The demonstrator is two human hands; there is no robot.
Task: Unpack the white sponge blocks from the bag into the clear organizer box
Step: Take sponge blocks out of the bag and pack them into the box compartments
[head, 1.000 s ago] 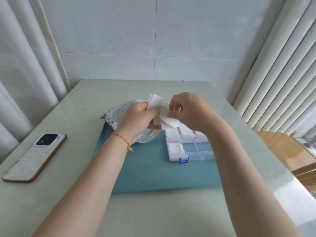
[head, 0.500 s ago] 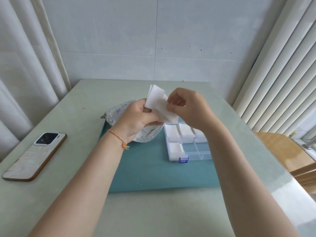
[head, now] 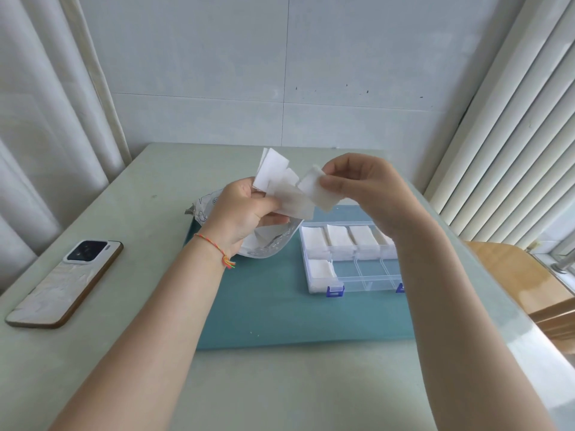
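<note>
A flat, soft white sponge block (head: 317,189) was pinched at its edge by the right hand (head: 364,191), above the clear plastic organizer box (head: 367,275). The left hand (head: 245,209) gripped a fanned stack of blocks (head: 280,185) over the crinkled bag (head: 267,244).

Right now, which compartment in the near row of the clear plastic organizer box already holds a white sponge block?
The leftmost near-row compartment, beside the blue latch; the visible ones to its right look empty.

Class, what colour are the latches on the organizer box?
Blue latches on the clear organizer box; head view.
</note>
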